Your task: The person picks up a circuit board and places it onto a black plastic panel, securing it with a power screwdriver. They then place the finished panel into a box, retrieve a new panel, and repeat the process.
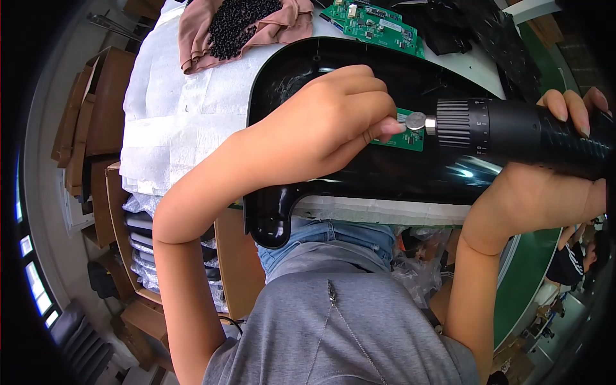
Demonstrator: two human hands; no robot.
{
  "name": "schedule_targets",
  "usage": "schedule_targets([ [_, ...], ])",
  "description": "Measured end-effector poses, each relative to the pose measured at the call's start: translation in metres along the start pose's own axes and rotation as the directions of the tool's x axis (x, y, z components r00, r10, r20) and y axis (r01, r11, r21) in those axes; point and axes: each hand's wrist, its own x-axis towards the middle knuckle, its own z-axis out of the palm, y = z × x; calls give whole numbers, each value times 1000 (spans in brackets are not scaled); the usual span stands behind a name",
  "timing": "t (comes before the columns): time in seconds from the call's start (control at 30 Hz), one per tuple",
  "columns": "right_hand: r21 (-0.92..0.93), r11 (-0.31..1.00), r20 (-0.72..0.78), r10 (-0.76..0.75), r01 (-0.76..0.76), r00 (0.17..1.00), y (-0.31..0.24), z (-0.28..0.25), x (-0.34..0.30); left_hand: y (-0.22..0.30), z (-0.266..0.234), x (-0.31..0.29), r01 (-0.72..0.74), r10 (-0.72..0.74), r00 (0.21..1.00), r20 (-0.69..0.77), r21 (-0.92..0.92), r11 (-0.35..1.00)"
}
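A large glossy black plastic shell (pixel 359 173) lies across the white-covered table. On it sits a small green circuit board (pixel 409 138). My left hand (pixel 333 122) rests on the shell, its fingertips pinched at the board right beside the metal tip of a black electric screwdriver (pixel 513 131). My right hand (pixel 545 192) is wrapped around the screwdriver's thick black barrel, which points left at the board. What the left fingertips pinch is too small to make out.
At the table's far side lie a pink cloth heaped with black pellets (pixel 244 22), several green circuit boards (pixel 375 22) and black plastic parts (pixel 487 32). White padding (pixel 186 109) covers the table. Cardboard boxes (pixel 96 109) stand to the left, a green conveyor (pixel 532 269) to the right.
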Motion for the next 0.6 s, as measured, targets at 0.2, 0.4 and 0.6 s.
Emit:
schedule_targets([
  [0.2,77,997,-51,31,-27,998,-9,-6,12,-1,-1,1,8,-11,997,-75,-38,999],
  [0.4,163,985,-87,78,-63,993,1,2,-2,0,-3,0,15,-27,997,-73,-159,987],
  [0.6,218,972,-123,119,-91,985,0,0,-5,-2,-7,-2,-13,16,1000,17,-153,988],
])
